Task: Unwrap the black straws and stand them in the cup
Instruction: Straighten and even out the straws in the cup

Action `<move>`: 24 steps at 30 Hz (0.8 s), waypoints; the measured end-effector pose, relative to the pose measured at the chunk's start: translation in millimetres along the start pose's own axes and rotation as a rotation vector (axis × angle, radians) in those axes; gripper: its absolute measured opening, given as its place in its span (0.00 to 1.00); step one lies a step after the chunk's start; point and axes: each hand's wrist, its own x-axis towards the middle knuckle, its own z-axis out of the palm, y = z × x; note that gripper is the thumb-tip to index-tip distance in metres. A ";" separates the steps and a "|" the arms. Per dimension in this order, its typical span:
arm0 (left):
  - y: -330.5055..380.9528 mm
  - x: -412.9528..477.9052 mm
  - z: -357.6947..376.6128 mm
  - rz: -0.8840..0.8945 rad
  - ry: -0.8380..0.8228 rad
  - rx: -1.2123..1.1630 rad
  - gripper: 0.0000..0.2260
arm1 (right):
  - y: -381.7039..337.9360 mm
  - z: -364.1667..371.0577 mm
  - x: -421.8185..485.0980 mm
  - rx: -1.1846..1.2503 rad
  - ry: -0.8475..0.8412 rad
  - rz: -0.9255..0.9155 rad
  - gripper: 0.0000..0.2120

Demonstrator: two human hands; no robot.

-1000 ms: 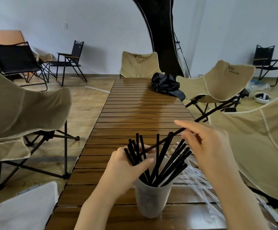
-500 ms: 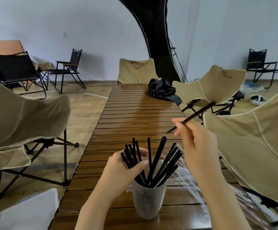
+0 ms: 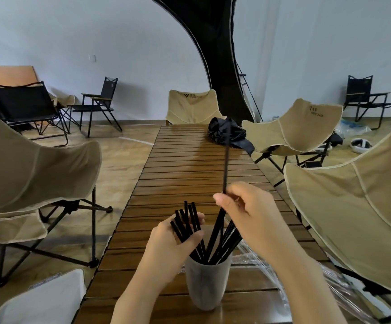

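Observation:
A frosted translucent cup (image 3: 205,282) stands near the front of the slatted wooden table (image 3: 196,169). Several black straws (image 3: 222,242) lean in it, fanned apart. My left hand (image 3: 173,246) wraps around the left bunch of straws (image 3: 188,220) just above the cup's rim. Above and right of the cup, my right hand (image 3: 248,218) pinches one black straw (image 3: 226,160) near its lower end, and that straw points almost straight up. Clear plastic wrappers (image 3: 266,260) lie on the table right of the cup, partly hidden by my right forearm.
A crumpled black cloth (image 3: 229,134) lies at the table's far right. Beige folding chairs stand on the left (image 3: 33,169), the right (image 3: 353,206), the far right (image 3: 295,127) and the far end (image 3: 189,106). Black chairs (image 3: 26,106) line the back wall.
My right hand has swung its single straw from pointing up to the right to nearly vertical and has come down closer to the cup. My left hand has kept its hold on the left bunch.

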 end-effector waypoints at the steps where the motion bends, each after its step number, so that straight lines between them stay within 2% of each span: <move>1: -0.8 0.5 -0.1 -0.009 0.000 -0.004 0.13 | 0.1 1.8 -0.1 -0.006 0.010 -0.024 0.08; 5: -4.3 2.1 -1.6 -0.012 -0.013 0.003 0.11 | -1.8 3.1 1.7 0.079 0.128 -0.079 0.08; 9: -5.2 1.4 -4.9 0.036 -0.020 -0.030 0.11 | 0.2 0.9 1.5 0.041 0.091 -0.061 0.07; 11: -5.8 1.4 -6.1 0.045 -0.024 -0.027 0.11 | 2.6 -2.7 1.6 0.024 0.038 -0.032 0.10; 12: -6.7 1.6 -6.6 0.049 -0.027 -0.027 0.11 | 4.4 -5.5 1.1 0.025 -0.005 -0.004 0.14; 15: -7.8 1.4 -6.8 0.052 -0.050 -0.038 0.10 | 11.1 -15.4 -2.6 0.049 -0.185 0.129 0.40; 17: -8.5 1.6 -6.5 0.052 -0.064 -0.032 0.11 | 14.5 -20.0 -4.9 0.040 -0.296 0.188 0.51; 24: -13.2 4.4 -6.3 0.033 -0.057 -0.020 0.10 | 18.3 -23.5 -6.7 0.066 -0.476 0.219 0.58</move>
